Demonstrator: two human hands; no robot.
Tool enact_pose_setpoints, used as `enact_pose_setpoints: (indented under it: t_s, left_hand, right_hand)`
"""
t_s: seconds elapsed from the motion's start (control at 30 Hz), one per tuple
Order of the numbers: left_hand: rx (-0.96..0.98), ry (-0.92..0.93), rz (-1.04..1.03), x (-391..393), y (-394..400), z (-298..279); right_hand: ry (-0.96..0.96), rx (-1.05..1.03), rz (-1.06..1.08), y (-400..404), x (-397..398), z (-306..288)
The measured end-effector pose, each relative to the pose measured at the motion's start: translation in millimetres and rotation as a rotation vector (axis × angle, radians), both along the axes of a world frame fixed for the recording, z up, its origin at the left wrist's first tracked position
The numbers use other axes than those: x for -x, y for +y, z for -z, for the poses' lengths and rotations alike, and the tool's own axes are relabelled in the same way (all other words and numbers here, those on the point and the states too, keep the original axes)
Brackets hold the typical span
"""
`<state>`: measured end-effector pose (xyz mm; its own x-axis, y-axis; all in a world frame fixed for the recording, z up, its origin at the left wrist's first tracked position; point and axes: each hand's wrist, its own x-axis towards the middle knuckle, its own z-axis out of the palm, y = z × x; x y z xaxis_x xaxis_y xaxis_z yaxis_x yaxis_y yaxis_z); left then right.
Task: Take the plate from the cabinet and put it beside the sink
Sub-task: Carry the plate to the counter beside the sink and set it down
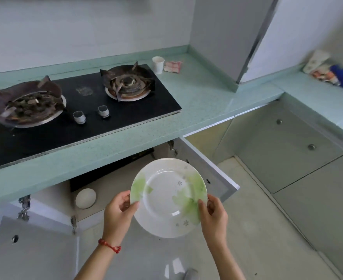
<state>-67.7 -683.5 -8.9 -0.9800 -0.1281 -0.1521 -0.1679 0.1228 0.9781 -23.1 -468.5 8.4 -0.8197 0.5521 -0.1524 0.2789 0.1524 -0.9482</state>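
A white plate point(164, 197) with green leaf prints and small flowers hangs in the air in front of the open cabinet point(114, 190) under the hob. My left hand point(119, 213) grips its left rim, thumb on top. My right hand point(214, 215) grips its lower right rim. The plate tilts slightly toward me. Both cabinet doors stand open, the left door point(33, 247) and the right door point(207, 168). No sink is in view.
A pale green counter point(199, 102) carries a black two-burner gas hob point(75, 104), a white paper cup point(158, 64) and a small packet point(172, 66). A white round object point(85, 198) sits inside the cabinet. Packets and a blue thing point(342, 77) lie on the right counter.
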Motion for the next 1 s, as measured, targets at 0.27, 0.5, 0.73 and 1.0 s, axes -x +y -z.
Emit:
enact_pose_setpoints:
  t_s: [0.27,0.5,0.73,1.0]
  left_hand:
    - [0.033,0.036,0.247,5,82,-28]
    - [0.034,0.037,0.48,-4,177,-38]
    - [0.026,0.02,0.688,-27,272,-41]
    - [-0.006,0.054,0.846,-58,354,-48]
  right_hand:
    - [0.035,0.019,0.219,63,-41,-19]
    - [0.035,-0.007,0.429,136,-96,-29]
    - [0.035,-0.066,0.645,197,-156,-38]
    - [0.093,0.001,0.79,247,-208,-37]
